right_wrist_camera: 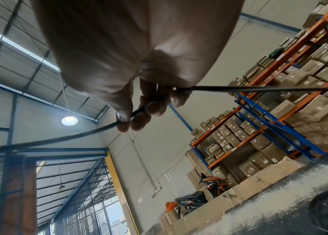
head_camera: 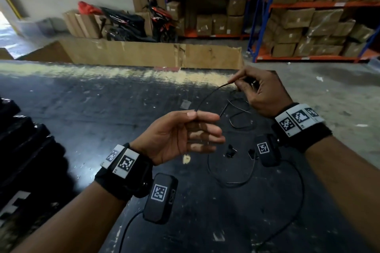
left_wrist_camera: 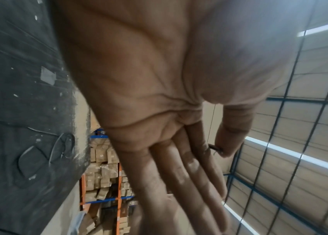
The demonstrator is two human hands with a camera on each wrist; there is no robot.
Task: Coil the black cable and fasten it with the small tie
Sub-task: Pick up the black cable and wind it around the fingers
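**Cable held between two hands over a dark worktop**

Worktop (head_camera: 86, 109): dark, scuffed, flecked with pale marks; both hands held above it.

Left hand (head_camera: 181, 135), nearer: palm turned up, thumb and forefinger pinching the black cable (head_camera: 207, 96); the other fingers lie straight and spread. The left wrist view shows the pinch as a short dark piece between thumb and forefinger.

Cable arcs up and away from that pinch to the right hand (head_camera: 257, 92), a little farther off. There the fingers are curled round it, and the right wrist view shows the cable gripped between thumb and fingertips, running out on both sides of the hand.

Below and between the hands, more thin black loops lie loose on the worktop, uncoiled. Two small dark pieces (head_camera: 231, 151) sit among the loops; possibly the tie, but too small and blurred to tell.

Beyond the far edge: a low cardboard wall (head_camera: 144, 53), then parked motorbikes (head_camera: 141, 20), then blue-and-orange racking (head_camera: 265, 6) stacked with brown cartons.
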